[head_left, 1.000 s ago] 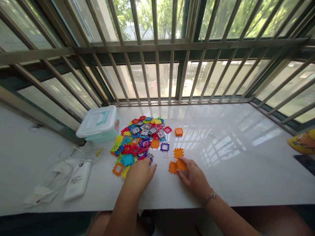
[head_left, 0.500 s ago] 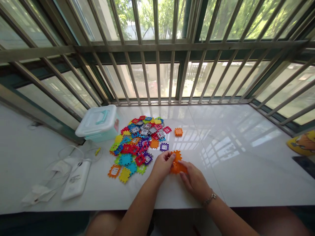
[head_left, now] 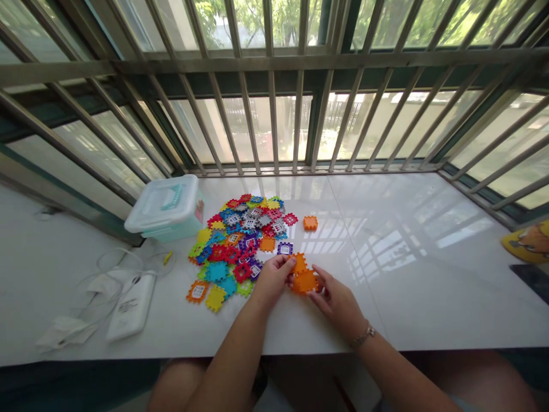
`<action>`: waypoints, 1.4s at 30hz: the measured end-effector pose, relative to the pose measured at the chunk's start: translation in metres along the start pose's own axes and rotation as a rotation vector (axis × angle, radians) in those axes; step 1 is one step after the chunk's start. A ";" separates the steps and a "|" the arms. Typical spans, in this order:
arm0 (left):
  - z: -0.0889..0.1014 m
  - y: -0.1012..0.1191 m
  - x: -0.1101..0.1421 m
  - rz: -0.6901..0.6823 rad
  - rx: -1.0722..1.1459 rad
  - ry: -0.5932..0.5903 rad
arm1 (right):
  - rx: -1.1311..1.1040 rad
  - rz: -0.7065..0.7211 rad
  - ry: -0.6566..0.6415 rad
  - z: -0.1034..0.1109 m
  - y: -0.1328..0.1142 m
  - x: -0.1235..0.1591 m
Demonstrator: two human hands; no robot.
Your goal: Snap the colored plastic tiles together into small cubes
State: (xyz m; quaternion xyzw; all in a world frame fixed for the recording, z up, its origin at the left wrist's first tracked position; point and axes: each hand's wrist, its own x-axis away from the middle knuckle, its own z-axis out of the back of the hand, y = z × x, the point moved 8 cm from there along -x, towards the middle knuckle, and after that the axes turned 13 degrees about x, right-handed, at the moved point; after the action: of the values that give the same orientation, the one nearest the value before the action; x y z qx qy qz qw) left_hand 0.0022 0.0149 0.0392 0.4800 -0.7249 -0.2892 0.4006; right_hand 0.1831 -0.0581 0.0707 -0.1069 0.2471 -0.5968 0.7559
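Note:
Two orange interlocking tiles are between my hands, just above the table's front half. My left hand (head_left: 274, 279) pinches the upper orange tile (head_left: 299, 262) along its left side with thumb and fingers. The lower orange tile (head_left: 305, 282) adjoins it, and my right hand (head_left: 338, 300) grips its right edge between thumb and fingers. Whether the two tiles are locked together I cannot tell. A purple framed window tile (head_left: 285, 248) lies just beyond my left fingers. Farther back sits a small orange block of tiles (head_left: 310, 223).
A heap of colourful tiles (head_left: 218, 271) spreads left of my hands. Behind it stands a lidded plastic box (head_left: 165, 207). A white power bank (head_left: 131, 306) with cables lies at left. A yellow item (head_left: 529, 246) and a dark flat object (head_left: 532, 281) are at the right edge. Window bars bound the back.
The orange tiles have turned, so the lower one's face now shows more fully. My right fingers have shifted from over the tile to its right edge. The view has tilted slightly.

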 end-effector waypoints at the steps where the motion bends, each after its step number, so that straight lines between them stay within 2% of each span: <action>1: 0.000 0.000 0.001 0.006 0.005 0.002 | -0.010 -0.008 -0.012 -0.001 0.000 0.000; 11: -0.002 -0.008 0.004 0.135 0.131 0.011 | -0.092 -0.040 -0.041 -0.001 0.000 -0.001; 24: -0.004 -0.001 0.004 -0.014 0.060 0.023 | -0.069 -0.009 -0.038 -0.001 -0.002 -0.001; 29: 0.014 0.011 -0.001 -0.074 0.144 0.190 | -0.034 0.049 -0.037 0.000 -0.009 -0.001; 31: 0.019 0.013 -0.002 -0.065 0.149 0.212 | -0.024 0.063 -0.018 0.002 -0.010 -0.001; 37: 0.000 0.000 0.001 0.048 0.016 -0.028 | -0.047 0.035 0.100 0.014 -0.008 0.001; 42: -0.001 -0.001 0.002 0.032 -0.033 -0.034 | -0.049 0.013 0.191 0.021 -0.005 0.004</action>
State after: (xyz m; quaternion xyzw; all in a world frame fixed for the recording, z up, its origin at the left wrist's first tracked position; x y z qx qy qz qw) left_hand 0.0033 0.0130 0.0395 0.4566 -0.7343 -0.3029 0.4008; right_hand 0.1902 -0.0664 0.0902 -0.0664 0.3330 -0.5930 0.7301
